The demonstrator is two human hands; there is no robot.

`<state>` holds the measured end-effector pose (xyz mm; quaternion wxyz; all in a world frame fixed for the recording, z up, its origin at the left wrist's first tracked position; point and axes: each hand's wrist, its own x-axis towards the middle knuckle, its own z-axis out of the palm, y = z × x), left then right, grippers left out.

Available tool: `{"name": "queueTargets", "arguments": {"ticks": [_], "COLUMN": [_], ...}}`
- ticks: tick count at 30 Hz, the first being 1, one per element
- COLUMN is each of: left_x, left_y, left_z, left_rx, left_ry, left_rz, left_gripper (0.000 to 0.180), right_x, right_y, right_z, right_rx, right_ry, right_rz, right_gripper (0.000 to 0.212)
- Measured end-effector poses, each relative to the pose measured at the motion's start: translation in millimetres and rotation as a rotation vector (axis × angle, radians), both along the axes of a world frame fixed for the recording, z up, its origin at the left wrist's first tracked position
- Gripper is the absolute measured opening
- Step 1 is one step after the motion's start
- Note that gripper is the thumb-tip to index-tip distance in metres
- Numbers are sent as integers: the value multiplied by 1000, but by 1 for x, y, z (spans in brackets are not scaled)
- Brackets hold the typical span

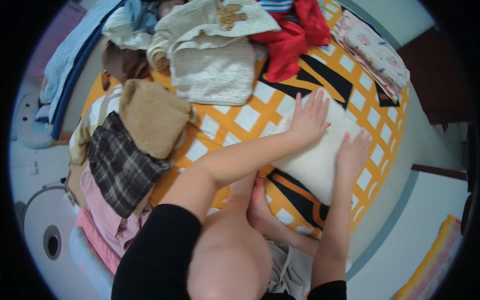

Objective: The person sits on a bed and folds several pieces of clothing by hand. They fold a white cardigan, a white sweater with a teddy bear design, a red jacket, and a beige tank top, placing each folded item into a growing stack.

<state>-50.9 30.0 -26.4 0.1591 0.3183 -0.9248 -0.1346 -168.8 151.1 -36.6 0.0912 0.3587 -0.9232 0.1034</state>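
Note:
A folded white fleecy cloth (314,165) lies flat on the orange-and-white patterned bedspread (235,142); whether it is a garment I cannot tell. My left hand (309,117) rests on its far part, with the fingers stretched out and pointing away from me. Over its right edge lies my right hand (354,150), fingers also spread, partly blurred. Both palms face down on the cloth, and neither hand grips it. My bare legs and one foot are beside the cloth's near left side.
At the left sit a folded tan fleece (152,117), a dark plaid cloth (125,162) and pink clothes (107,210). Farther back lie a cream knit garment (212,70) and red clothing (290,52). A folded floral cloth (372,52) rests at the far right corner.

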Motion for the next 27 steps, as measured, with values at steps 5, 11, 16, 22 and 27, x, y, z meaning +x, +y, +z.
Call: {"name": "queueTargets", "arguments": {"ticks": [5,11,16,22,27], "left_x": [3,5,30,88,85], "left_y": [21,-9,-15,50,54], "left_z": [-15,-26,21,34,11], "left_rx": [42,14,199,107,14], "left_ry": [-193,-92,-152,7,-61], "left_rz": [-315,-196,-3,-424,-447], "left_gripper": [54,62,68,70,65], "right_x": [26,-9,-15,64,90], "right_y": [6,27,55,87,88], "right_z": [-11,-15,10,21,0], "right_rx": [160,111,-288,-250,-108], "right_ry": [-153,-147,-500,-212,-167], "right_rz": [100,-44,-195,-15,34], "right_gripper": [55,58,67,63,51]}}
